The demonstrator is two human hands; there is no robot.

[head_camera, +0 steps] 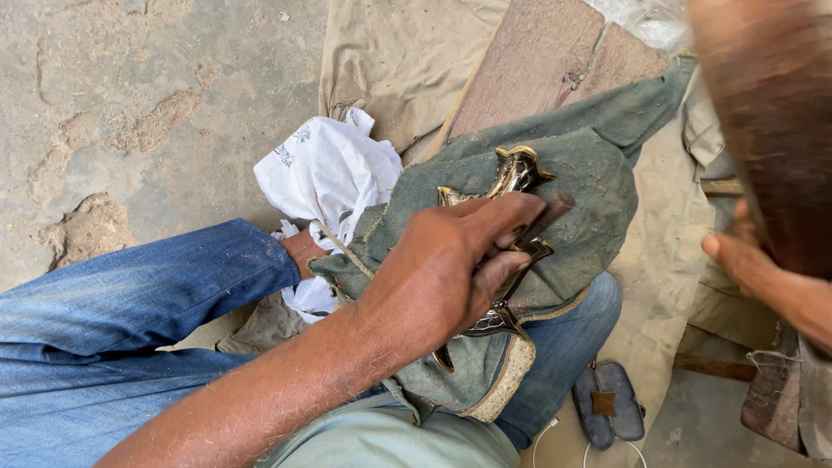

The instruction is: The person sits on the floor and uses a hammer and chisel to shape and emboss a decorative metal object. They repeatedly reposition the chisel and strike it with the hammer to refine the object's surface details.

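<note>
Plainly, the left hand [451, 269] is the centre of things: its fingers are curled together and clamped on a thin dark tool [544, 217], perhaps a punch or chisel, whose upper end sticks out past the fingertips toward the upper right. The tool's tip is hidden under the fingers, so I cannot tell exactly where it meets the metal.

Directly beneath that hand lies an ornate brass piece [516, 172], shiny and scrolled at its edges. Its long axis runs from its curled top end, above and just right of the knuckles, down under the palm to a point showing below the wrist. It rests on a grey-green cloth pad [589, 182] with a worn, stitched hem, draped over the person's lap; blue jeans [130, 295] show to the left of the brass piece and again below it.

The right hand [737, 251] is well to the right of the brass piece, near the frame edge. It is blurred and partly behind a large, blurred brown shape, so whether it is closed on anything cannot be told. The left hand is much the nearer of the two.

Left of the brass piece sits a crumpled white cloth [325, 169]; above it, wooden boards [529, 61] on a tan sheet. Below and to the right lies a dark sandal [608, 407] on the floor.
</note>
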